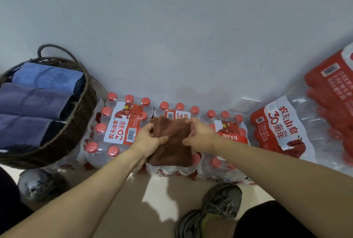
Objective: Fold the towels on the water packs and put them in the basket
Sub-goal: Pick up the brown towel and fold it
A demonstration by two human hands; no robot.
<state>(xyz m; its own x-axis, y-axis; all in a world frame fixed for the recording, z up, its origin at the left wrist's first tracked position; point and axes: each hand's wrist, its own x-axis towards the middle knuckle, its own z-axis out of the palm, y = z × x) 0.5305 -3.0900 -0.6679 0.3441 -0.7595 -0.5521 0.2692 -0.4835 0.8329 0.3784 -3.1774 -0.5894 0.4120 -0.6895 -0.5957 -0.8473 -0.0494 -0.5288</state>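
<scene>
Counted in view: one brown towel (172, 142), one woven basket (84, 115) holding three folded blue towels (32, 102), and two hands, left hand (148, 139) and right hand (200, 136). Along the wall, three upright packs of red-capped water bottles (118, 123) plus two more packs lying on their sides (286, 128). Also two grey sneakers (219, 203) and one wall socket (244, 104).

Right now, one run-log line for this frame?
stage: folding | brown towel on water packs | left hand, right hand gripping it | basket: three blue towels
</scene>
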